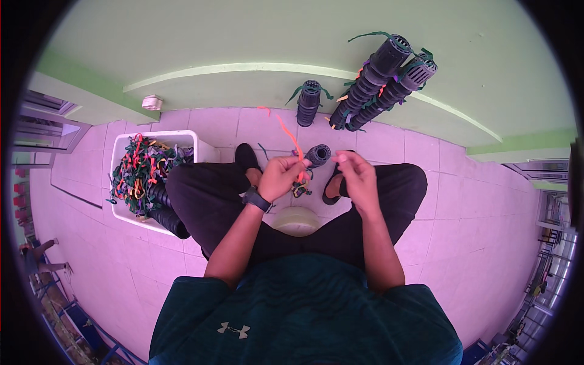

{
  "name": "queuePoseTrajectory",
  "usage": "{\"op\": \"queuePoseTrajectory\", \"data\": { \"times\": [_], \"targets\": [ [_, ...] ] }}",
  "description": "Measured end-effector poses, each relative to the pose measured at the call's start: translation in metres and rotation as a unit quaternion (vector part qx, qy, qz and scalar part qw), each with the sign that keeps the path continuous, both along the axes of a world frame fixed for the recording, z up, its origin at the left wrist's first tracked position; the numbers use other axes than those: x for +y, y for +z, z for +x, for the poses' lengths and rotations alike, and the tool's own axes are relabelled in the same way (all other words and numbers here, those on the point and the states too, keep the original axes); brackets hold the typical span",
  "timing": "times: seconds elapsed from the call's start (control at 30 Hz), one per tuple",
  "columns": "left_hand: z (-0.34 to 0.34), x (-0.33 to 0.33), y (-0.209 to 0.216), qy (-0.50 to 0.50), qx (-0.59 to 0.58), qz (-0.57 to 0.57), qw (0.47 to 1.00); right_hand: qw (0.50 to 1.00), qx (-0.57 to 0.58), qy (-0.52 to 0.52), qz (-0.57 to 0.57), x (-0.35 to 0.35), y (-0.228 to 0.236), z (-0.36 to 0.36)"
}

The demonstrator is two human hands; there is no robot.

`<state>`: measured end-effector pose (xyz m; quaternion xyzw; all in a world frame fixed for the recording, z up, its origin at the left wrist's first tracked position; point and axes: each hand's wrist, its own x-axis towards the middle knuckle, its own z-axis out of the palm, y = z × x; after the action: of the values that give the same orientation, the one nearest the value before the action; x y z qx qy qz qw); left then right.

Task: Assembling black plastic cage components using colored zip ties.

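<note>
An orange strip is pinched in the left hand at eight o'clock from an upright black slatted cup, its loose length trailed toward eleven. At four o'clock the right hand is held near the cup with fingers bent, and whether anything is gripped there cannot be told. A white bin of coloured strips is seen at nine, a short black stack at twelve, two tall stacks at one.
</note>
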<state>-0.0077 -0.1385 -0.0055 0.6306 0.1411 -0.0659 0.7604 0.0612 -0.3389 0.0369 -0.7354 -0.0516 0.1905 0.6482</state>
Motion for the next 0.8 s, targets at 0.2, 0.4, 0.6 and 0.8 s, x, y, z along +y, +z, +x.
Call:
{"op": "queuePoseTrajectory", "data": {
  "times": [0.2,0.4,0.6,0.8],
  "targets": [
    [-0.006,-0.039,-0.024,-0.099,-0.057,0.111,0.987,0.984,0.144,0.019,0.107,0.041,-0.047,0.004],
    [-0.039,-0.024,-0.095,-0.188,0.043,0.213,0.958,0.991,0.06,0.011,0.115,0.013,-0.072,0.078],
    [-0.019,-0.031,-0.128,-0.208,0.111,0.2,0.951,0.824,-0.22,0.145,-0.501,0.049,-0.144,0.057],
    [0.009,-0.016,-0.13,0.163,0.391,-0.222,0.878,0.856,-0.113,0.097,-0.496,0.045,-0.127,0.058]
  ]
}}
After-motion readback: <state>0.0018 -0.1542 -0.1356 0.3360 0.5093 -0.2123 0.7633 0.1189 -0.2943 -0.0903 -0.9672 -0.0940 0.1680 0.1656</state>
